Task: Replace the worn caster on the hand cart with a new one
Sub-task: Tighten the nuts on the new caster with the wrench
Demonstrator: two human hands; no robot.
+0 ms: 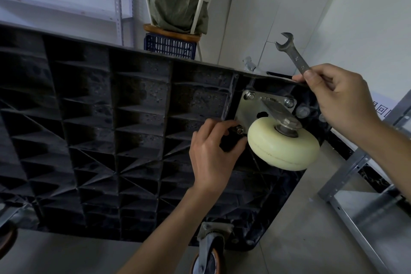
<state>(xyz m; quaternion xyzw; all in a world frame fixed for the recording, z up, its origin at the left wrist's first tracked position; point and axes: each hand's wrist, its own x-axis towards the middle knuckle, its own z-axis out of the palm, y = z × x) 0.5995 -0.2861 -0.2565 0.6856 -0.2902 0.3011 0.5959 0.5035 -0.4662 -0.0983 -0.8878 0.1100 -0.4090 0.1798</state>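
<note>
- Right hand [340,104] curled round the lower shank of the wrench [292,52], thumb across the handle; open jaw end free in the air, pointing to 11 o'clock.
- Left hand [213,151] pinching at the nut [239,129] on the plate's [246,110] 7 o'clock corner, fingertips curled in; whether turning it or only holding, cannot tell.
- Cream caster wheel [283,143] bolted to the upturned cart [111,129] at its 3 o'clock corner, wheel hanging toward 5 o'clock from the plate.
- Two more nuts seated along the plate's top edge, at 10 o'clock [250,95] and 2 o'clock [289,102]; fourth corner hidden behind the fork.
- Key relation: pinched nut lies at 8 o'clock from the wrench hand, with the wheel between; left hand already on it, right hand well apart.
- Wrench long axis runs 11 to 5 o'clock; free end faces away from the plate, so probably needs swinging down and round before engaging.
- Likely stage: hand-threading, wrench tightening to follow.
- Older brown caster [209,258] at 6 o'clock, apart.
</note>
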